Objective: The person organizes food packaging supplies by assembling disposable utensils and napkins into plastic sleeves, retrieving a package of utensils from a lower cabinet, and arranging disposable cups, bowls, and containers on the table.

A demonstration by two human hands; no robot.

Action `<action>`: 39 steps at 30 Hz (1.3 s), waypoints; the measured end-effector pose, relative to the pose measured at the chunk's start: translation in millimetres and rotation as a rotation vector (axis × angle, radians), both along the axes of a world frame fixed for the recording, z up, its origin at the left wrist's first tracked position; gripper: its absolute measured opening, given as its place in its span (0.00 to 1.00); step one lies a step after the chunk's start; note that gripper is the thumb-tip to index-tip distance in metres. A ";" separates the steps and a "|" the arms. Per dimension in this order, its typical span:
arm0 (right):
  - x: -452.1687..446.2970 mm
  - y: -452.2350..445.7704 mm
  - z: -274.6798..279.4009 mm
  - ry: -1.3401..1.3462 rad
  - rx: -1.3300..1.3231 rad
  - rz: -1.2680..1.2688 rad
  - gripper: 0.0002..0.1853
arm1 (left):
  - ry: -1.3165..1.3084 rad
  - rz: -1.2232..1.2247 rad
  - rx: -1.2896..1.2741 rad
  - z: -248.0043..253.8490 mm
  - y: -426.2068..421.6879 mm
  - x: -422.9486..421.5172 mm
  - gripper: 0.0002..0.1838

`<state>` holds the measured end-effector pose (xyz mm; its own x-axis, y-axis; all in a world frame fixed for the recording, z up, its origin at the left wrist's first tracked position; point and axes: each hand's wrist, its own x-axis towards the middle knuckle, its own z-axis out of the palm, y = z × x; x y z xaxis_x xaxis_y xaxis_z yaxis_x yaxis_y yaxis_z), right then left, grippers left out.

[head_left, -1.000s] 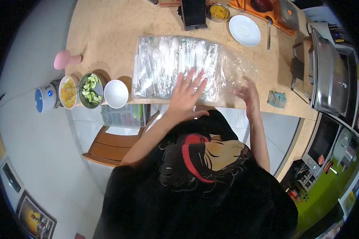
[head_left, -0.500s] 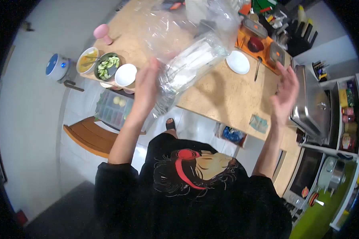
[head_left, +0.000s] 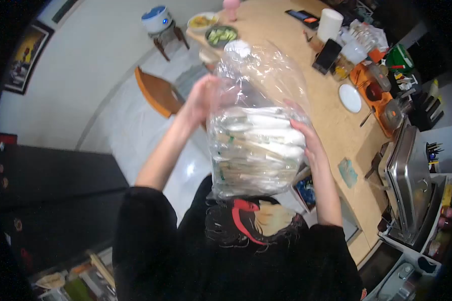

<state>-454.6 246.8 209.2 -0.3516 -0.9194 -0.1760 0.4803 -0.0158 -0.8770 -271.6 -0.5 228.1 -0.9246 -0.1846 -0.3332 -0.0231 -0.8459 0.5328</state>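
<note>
A large clear plastic bag point(head_left: 256, 150) hangs in front of my chest, off the table's near edge. Stacked inside are several long, slim white packets point(head_left: 271, 135), some with green marks; what is in them I cannot make out. My left hand point(head_left: 202, 100) grips the bag's left side near the top of the stack. On the opposite side, my right hand point(head_left: 306, 135) is closed on the bag, its fingers pressing the packet ends. The loose, crinkled top of the bag rises above both hands and partly covers a white bowl point(head_left: 237, 48).
On the wooden table point(head_left: 321, 100) are a bowl of sliced cucumber point(head_left: 221, 36), a white plate point(head_left: 350, 98), a paper roll point(head_left: 330, 24) and a teal cloth point(head_left: 347, 173). A wooden chair point(head_left: 158, 93) stands left. A metal appliance point(head_left: 409, 175) sits on the right.
The bag has come off the space over the table, closer to my chest, and turned upright. My right hand, apart and open before, now holds it too. The view has swung left.
</note>
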 end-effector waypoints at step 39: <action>117.6 -75.6 -351.6 -0.387 1.182 0.999 0.23 | -0.240 -0.549 -1.225 -278.4 111.5 267.1 0.61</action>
